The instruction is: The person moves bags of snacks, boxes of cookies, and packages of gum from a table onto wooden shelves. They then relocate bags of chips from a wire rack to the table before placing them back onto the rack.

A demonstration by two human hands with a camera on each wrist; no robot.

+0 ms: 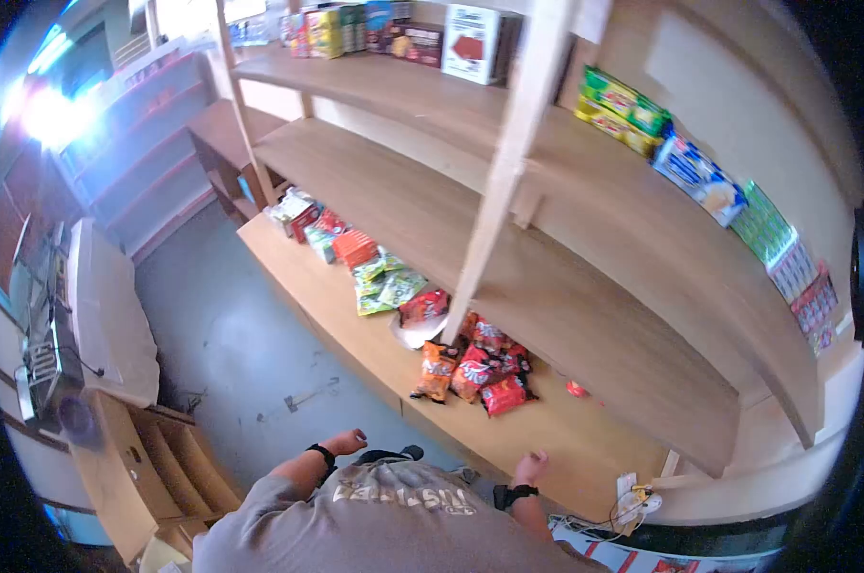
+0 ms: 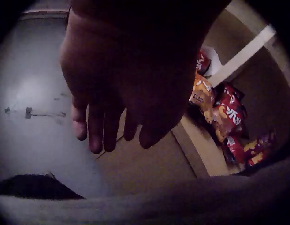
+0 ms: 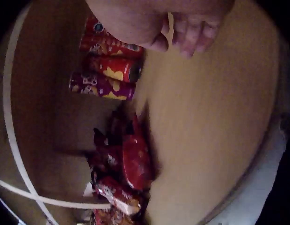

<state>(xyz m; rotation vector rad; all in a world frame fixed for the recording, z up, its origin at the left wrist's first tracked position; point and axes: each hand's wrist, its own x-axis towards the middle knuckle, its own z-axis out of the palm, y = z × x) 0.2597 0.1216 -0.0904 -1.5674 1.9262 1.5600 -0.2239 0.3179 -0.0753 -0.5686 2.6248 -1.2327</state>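
Both hands are empty. In the head view the left hand (image 1: 344, 442) hangs over the floor in front of the body; its fingers hang loosely down in the left wrist view. The right hand (image 1: 531, 467) is over the front part of the low shelf board (image 1: 585, 468), with fingers loosely bent. Red snack bags (image 1: 508, 393) and an orange bag (image 1: 436, 371) lie on that board, beyond both hands. Near the right hand in the right wrist view are a purple can (image 3: 102, 86) and a red can (image 3: 114, 68).
Green bags (image 1: 391, 286) and red packs (image 1: 355, 248) lie farther along the low board. A pale upright post (image 1: 494, 191) crosses the shelves. Packets (image 1: 623, 110) line the upper shelf. A wooden cabinet (image 1: 117, 468) stands at left; white plugs and cables (image 1: 632, 501) are at right.
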